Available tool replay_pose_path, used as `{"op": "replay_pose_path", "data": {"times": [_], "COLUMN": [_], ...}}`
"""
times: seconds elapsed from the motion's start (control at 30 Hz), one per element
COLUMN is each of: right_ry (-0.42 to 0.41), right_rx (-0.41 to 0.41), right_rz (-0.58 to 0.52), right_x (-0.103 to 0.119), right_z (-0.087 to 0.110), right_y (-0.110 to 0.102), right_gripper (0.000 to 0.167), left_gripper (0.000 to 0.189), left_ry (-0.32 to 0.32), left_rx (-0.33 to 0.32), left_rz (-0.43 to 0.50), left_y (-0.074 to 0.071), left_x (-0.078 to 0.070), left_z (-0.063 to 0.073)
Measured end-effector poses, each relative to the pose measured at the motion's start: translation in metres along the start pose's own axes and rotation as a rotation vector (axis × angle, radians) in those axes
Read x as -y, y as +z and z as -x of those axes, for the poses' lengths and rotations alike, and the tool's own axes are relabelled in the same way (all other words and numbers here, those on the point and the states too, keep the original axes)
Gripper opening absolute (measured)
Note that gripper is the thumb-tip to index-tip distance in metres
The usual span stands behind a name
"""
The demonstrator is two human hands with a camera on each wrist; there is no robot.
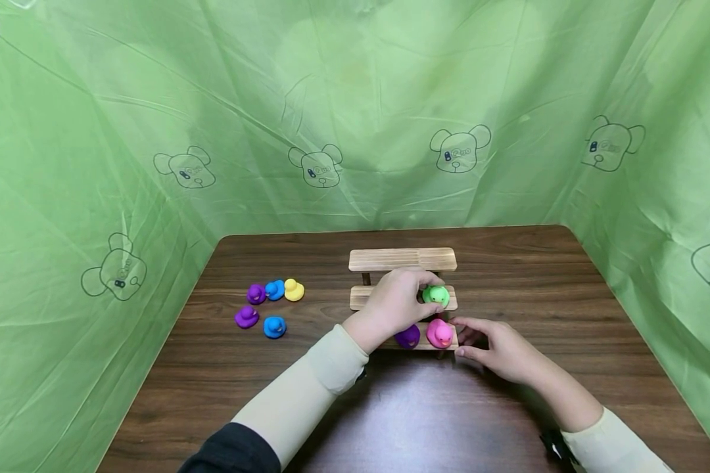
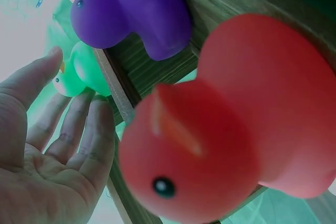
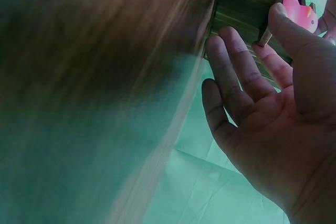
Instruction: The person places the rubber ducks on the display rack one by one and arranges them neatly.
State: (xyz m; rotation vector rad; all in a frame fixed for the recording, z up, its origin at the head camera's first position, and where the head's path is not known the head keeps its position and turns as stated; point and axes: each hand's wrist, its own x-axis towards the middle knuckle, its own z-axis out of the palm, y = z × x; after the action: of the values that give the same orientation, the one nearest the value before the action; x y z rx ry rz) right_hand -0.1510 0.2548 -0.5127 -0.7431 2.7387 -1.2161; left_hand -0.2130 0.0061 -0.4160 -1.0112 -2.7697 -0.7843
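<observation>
A small wooden tiered stand [image 1: 402, 259] has three step-like shelves. My left hand [image 1: 395, 299] reaches over it, thumb and fingertips around a green rubber duck [image 1: 435, 295] at the right end of the middle shelf. On the lowest shelf are a purple duck [image 1: 407, 337] and a pink duck [image 1: 440, 334]. A red duck [image 2: 210, 114] looms large in the left wrist view; in the head view it is hidden. Beside the lowest shelf's right end is my right hand [image 1: 499, 348], its fingers loosely extended and thumb near the shelf edge [image 3: 265, 36].
Left of the stand, loose ducks lie on the brown wooden table [image 1: 213, 394]: two purple ones [image 1: 246, 317], two blue ones [image 1: 275, 326] and a yellow one [image 1: 294, 290]. A green curtain [image 1: 384, 98] with bear drawings surrounds the table's back and sides.
</observation>
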Motion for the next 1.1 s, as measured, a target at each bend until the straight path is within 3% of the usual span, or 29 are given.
{"op": "replay_pose_path", "data": {"times": [0.27, 0.53, 0.7, 0.9, 1.1], "right_ry": [-0.003, 0.013, 0.022, 0.027, 0.017], "right_rx": [-0.001, 0.003, 0.005, 0.004, -0.002], "right_rz": [0.001, 0.009, 0.015, 0.016, 0.024], "right_x": [0.000, 0.001, 0.002, 0.002, 0.002], "right_z": [0.000, 0.000, 0.000, -0.001, 0.000], "right_y": [0.000, -0.001, -0.001, 0.000, 0.000], "right_gripper": [0.051, 0.053, 0.053, 0.053, 0.053], "left_gripper": [0.042, 0.038, 0.038, 0.033, 0.030], "left_ry": [0.009, -0.032, -0.027, 0.001, -0.040], "left_rx": [-0.014, -0.024, -0.071, -0.157, -0.249], "left_rz": [0.067, 0.137, 0.144, 0.259, 0.315], "left_y": [-0.002, -0.012, -0.022, -0.037, -0.055], "left_x": [0.004, 0.013, 0.023, 0.043, 0.063], "left_z": [0.004, 0.015, 0.027, 0.047, 0.065]}}
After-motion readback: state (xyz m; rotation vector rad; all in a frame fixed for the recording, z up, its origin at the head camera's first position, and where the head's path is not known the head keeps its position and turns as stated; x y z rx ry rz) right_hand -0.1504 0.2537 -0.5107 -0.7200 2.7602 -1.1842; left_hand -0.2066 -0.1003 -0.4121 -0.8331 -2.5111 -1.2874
